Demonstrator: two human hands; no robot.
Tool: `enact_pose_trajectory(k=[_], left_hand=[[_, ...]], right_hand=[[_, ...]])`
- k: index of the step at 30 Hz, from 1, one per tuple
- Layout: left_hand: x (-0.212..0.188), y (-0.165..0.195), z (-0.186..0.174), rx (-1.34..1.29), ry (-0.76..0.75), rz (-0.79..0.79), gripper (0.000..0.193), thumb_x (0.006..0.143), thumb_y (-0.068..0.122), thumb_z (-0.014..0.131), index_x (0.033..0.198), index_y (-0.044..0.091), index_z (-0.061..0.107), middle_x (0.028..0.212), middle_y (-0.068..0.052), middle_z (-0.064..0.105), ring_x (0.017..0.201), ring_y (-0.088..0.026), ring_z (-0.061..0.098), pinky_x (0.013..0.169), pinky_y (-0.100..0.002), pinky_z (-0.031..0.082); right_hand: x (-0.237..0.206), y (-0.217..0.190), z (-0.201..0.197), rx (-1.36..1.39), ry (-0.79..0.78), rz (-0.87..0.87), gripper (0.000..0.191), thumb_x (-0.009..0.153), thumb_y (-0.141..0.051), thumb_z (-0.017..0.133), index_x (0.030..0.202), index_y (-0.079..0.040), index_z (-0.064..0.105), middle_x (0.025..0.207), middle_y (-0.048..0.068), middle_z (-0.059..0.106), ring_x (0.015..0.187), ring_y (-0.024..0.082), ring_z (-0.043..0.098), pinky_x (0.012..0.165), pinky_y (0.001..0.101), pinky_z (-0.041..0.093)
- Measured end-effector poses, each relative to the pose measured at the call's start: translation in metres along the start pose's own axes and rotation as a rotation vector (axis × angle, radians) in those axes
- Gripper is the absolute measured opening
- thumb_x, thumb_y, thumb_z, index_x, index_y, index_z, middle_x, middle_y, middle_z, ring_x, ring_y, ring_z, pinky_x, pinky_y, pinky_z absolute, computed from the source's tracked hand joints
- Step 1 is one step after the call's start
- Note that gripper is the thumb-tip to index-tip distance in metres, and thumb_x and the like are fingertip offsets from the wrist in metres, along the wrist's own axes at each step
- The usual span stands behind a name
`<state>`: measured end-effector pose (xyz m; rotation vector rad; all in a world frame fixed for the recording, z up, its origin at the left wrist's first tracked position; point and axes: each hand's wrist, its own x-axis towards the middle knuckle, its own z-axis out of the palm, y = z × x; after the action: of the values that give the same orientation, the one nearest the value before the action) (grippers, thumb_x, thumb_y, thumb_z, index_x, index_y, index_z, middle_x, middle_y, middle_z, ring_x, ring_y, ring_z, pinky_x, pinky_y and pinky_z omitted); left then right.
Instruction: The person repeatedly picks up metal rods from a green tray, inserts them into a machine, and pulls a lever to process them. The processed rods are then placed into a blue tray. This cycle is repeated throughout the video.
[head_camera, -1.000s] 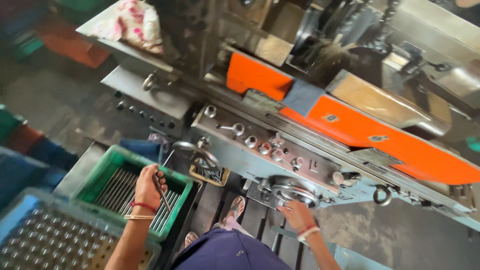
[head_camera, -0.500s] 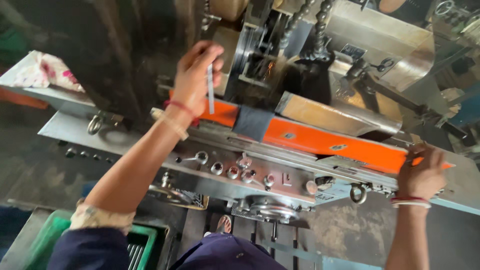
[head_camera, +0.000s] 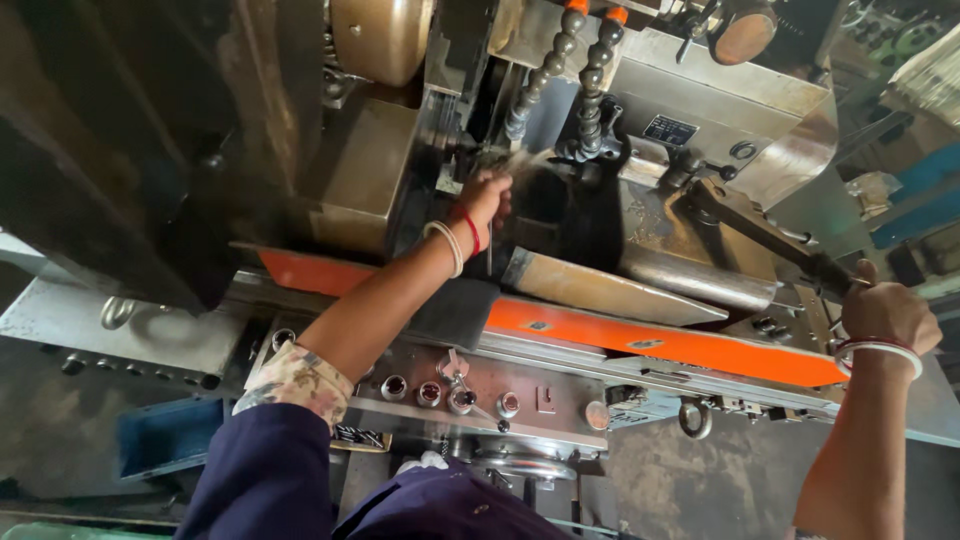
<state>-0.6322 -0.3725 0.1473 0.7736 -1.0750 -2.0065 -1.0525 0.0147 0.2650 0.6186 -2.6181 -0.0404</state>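
Head view: a metal-working machine is seen from above, with both arms stretched into it.
Workpiece: a thin rod, barely visible, is kept at the work zone under the coolant hoses (head_camera: 585, 110), where the jets can reach it.
Left hand (head_camera: 487, 197): fingers are curled together at that zone; whether the rod is pinched cannot be told.
Right hand (head_camera: 885, 315): fingers are wrapped tight round the long lever (head_camera: 765, 232), gripped at its far end for leverage.
Orange guard (head_camera: 660, 345): it is set along the front, between the body and the moving parts.
Control knobs (head_camera: 450, 393): they sit below, untouched.
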Motion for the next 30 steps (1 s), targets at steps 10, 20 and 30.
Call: enact_pose_trajectory(k=[10,20,30], left_hand=[[-0.012,-0.032,0.000,0.249,-0.096,-0.293,0.018,0.095,0.028,0.067,0.108,0.019,0.058,0.077,0.001,0.061,0.062,-0.012,0.058,0.051,-0.033,0.043],[0.013,-0.025,0.013,0.236,-0.033,-0.112,0.011,0.091,0.024,0.066,0.095,0.014,0.063,0.072,0.000,0.060,0.056,-0.014,0.058,0.045,-0.035,0.041],[0.071,0.001,0.049,-0.188,0.331,-0.193,0.016,0.091,0.031,0.065,0.089,0.015,0.062,0.069,0.000,0.059,0.056,-0.016,0.055,0.049,-0.039,0.038]], right_hand=[[0.008,0.007,0.028,-0.143,0.039,-0.010,0.089,0.119,-0.059,0.024,0.085,0.000,0.082,0.082,0.028,0.077,0.086,0.045,0.074,0.067,0.0502,0.051],[0.005,0.001,0.025,-0.120,0.044,0.030,0.090,0.122,-0.062,0.027,0.089,0.001,0.081,0.085,0.030,0.076,0.087,0.047,0.073,0.070,0.0515,0.050],[0.007,0.004,0.030,-0.176,0.073,0.018,0.087,0.119,-0.059,0.025,0.088,-0.001,0.082,0.085,0.029,0.076,0.086,0.048,0.073,0.070,0.0512,0.050]])
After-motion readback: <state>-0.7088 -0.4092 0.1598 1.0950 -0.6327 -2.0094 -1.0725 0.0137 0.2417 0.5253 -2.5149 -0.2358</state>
